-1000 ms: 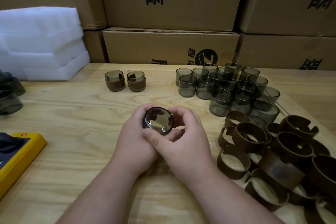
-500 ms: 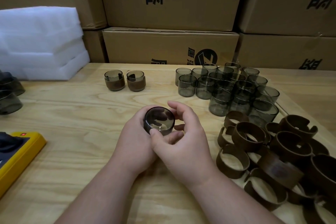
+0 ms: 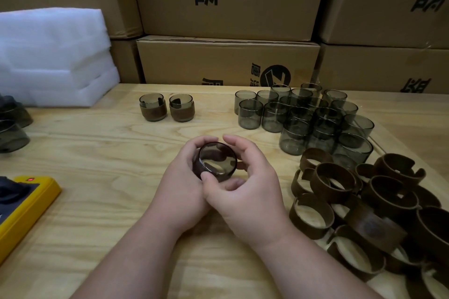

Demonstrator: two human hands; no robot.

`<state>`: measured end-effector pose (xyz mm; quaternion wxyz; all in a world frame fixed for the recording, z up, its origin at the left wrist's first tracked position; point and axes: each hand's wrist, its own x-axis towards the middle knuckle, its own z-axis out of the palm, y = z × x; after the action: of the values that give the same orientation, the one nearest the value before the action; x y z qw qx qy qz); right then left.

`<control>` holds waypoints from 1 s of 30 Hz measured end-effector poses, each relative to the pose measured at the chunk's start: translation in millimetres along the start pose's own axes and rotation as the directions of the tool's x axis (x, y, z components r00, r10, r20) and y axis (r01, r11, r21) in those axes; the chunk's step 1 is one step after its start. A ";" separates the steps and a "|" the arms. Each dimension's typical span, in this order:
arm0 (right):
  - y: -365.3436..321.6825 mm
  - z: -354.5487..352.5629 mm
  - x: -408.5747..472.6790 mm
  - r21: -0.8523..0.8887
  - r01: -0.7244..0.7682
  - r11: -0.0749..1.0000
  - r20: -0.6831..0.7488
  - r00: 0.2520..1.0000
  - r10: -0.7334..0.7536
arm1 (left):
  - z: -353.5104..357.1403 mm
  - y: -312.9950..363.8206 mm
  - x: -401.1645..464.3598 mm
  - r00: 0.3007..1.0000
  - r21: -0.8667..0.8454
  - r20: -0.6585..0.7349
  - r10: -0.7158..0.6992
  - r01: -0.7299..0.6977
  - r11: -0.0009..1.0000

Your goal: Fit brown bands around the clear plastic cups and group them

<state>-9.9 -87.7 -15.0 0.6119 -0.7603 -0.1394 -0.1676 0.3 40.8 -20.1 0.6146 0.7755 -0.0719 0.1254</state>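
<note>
Head view: both hands meet over the middle of the wooden table (image 3: 102, 160), holding one smoky clear cup (image 3: 216, 161) tipped so its mouth faces the camera. Left hand (image 3: 182, 184) is curled round the cup's left side, fingertips over the top rim. Right hand (image 3: 250, 192) has its thumb pressed on the cup's near lower edge and its fingers arched round the right side; whether those fingers touch the wall I cannot tell. A dark brown band (image 3: 198, 165) shows on the cup's left side under the left fingers; how far it is seated is hidden. Two banded cups (image 3: 167, 107) stand upright side by side at the back of the table, just left of centre. A cluster of bare cups (image 3: 303, 116) stands back right, some stacked on others. A heap of loose brown bands (image 3: 369, 204) lies right and near, just in front of that cluster. A yellow device (image 3: 26, 204) sits at the left edge, more dark cups (image 3: 12, 126) beyond it, and white foam sheets (image 3: 53, 56) stacked back left. Cardboard boxes (image 3: 228, 60) wall the back.
</note>
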 end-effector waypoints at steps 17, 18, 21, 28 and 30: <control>5.0 -0.1 4.0 0.150 -0.170 0.974 0.101 0.983 0.156 | 0.7 -0.4 -1.8 0.997 0.003 0.039 0.065 -0.065 0.998; 5.1 -0.2 4.2 0.150 -0.172 0.974 0.089 0.983 0.159 | 1.1 -0.7 -1.8 0.997 0.012 0.041 0.064 -0.065 0.998; 5.8 0.1 5.2 0.149 -0.178 0.973 0.058 0.984 0.171 | 1.7 -1.0 -2.3 0.997 0.097 0.043 0.056 -0.060 0.993; 4.4 1.8 5.7 0.059 -0.128 0.990 -0.070 0.989 0.132 | 2.7 2.7 -3.2 0.995 0.205 0.065 0.081 -0.093 0.974; 4.3 1.2 6.0 0.018 -0.126 0.992 -0.103 0.987 0.127 | 2.8 3.4 -3.4 0.991 0.247 0.084 0.107 -0.125 0.961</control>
<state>-2.6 -87.4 -16.5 0.6323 -0.7542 -0.0599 -0.1671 -3.5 37.2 -18.5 0.5000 0.8455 -0.1223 0.1420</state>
